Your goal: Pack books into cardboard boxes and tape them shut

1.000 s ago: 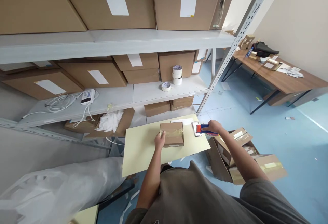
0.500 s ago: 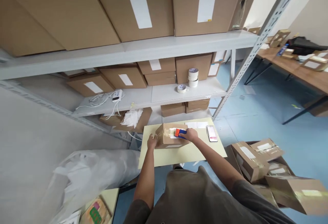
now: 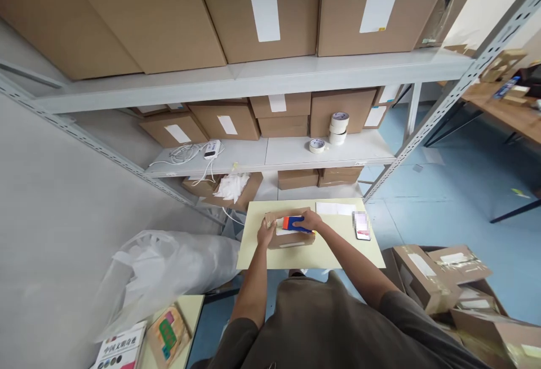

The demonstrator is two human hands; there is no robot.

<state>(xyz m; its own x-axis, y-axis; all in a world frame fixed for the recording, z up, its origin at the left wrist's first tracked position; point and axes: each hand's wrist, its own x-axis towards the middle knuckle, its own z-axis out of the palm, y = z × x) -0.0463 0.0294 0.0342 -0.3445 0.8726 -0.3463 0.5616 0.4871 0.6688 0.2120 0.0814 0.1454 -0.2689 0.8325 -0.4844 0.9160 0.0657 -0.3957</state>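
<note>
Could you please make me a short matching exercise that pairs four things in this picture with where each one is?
1. Phone
2. Tape rolls
3. Blue-and-orange tool
4. Carton beneath the tool

A. In the right hand
B. At the right end of the pale-yellow tabletop
C. Touched by the left hand
D. On the middle shelf

Pairs: 1-B; 2-D; 3-A; 4-C

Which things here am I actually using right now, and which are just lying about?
In use:
small carton, in your left hand
blue-and-orange tool, in your right hand
pale yellow tabletop

Seemingly just lying about:
phone
white tape rolls
white cable
white book
</note>
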